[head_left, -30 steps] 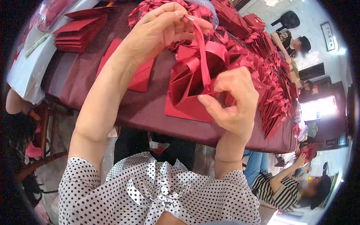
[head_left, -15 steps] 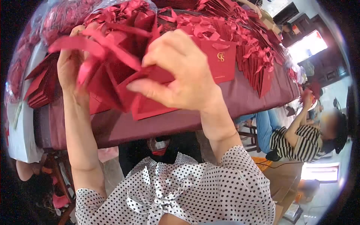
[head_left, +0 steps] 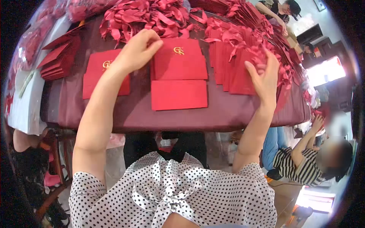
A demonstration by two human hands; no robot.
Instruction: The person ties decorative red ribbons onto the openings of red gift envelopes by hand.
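In front of me a flat red paper gift bag (head_left: 178, 66) with a gold monogram lies on the table, its folded bottom panel (head_left: 179, 95) toward me. My left hand (head_left: 138, 51) hovers at its upper left corner, thumb and fingers apart and nothing between them. Under my left forearm lies another red gift bag (head_left: 97, 78), its monogram partly covered. My right hand (head_left: 266, 78) is over the right-hand row of overlapping red gift bags (head_left: 224, 68), thumb spread from the fingers. Part of its fingertips blurs against the red ribbons (head_left: 234, 38).
A heap of red ribbon handles (head_left: 148, 19) lies beyond the middle bag. More red bags (head_left: 59, 57) stand stacked at the left, beside a white box (head_left: 24, 102). A person in a striped top (head_left: 298, 165) sits at the right; another person (head_left: 279, 13) is at the far side.
The opened bag that both hands held up is out of them. My hands have moved apart, the right one over to the right-hand row. Flat bags now show in front of me.
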